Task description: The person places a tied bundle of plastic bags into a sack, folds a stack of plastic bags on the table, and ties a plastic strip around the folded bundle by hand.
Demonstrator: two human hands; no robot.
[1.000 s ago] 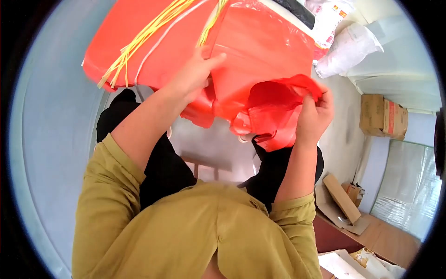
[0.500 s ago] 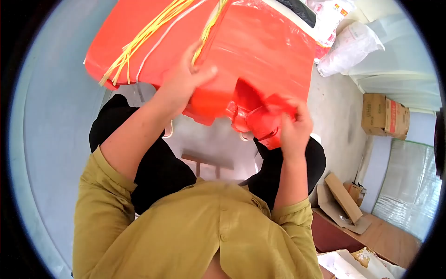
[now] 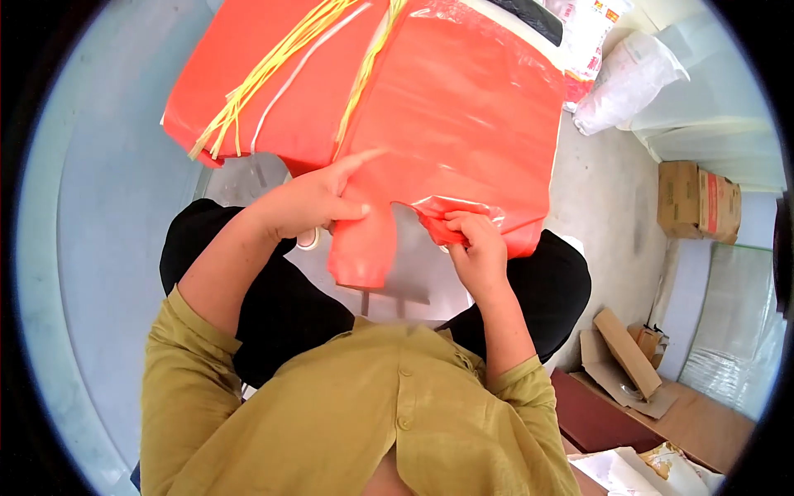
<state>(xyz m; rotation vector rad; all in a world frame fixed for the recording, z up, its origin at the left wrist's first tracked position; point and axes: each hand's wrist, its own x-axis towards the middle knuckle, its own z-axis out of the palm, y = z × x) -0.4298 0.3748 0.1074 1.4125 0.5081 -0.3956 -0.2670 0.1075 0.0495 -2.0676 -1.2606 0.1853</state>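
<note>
A flat stack of red plastic carrier bags (image 3: 471, 116) lies in front of me, its handle end facing me. My left hand (image 3: 310, 202) rests at the base of the left handle flap (image 3: 364, 252), index finger stretched out and thumb apart; its other fingers are partly hidden. My right hand (image 3: 480, 252) pinches the crumpled right handle (image 3: 436, 229). Between the handles is a curved cut-out. Bundles of yellow strips (image 3: 277, 62) and a white strip (image 3: 302, 68) lie across the red plastic on the left.
Black material (image 3: 529, 18) lies at the stack's far edge. Beyond it are a printed bag (image 3: 585, 41) and a whitish sack (image 3: 633, 78). A cardboard box (image 3: 682, 201) stands at right, with cardboard pieces (image 3: 624, 355) lower down. My knees flank a small wooden piece (image 3: 405, 295).
The bunched red plastic near my right hand has gone down onto the stack's edge. My right hand has moved left and down, my left hand down; the left handle flap now hangs toward me.
</note>
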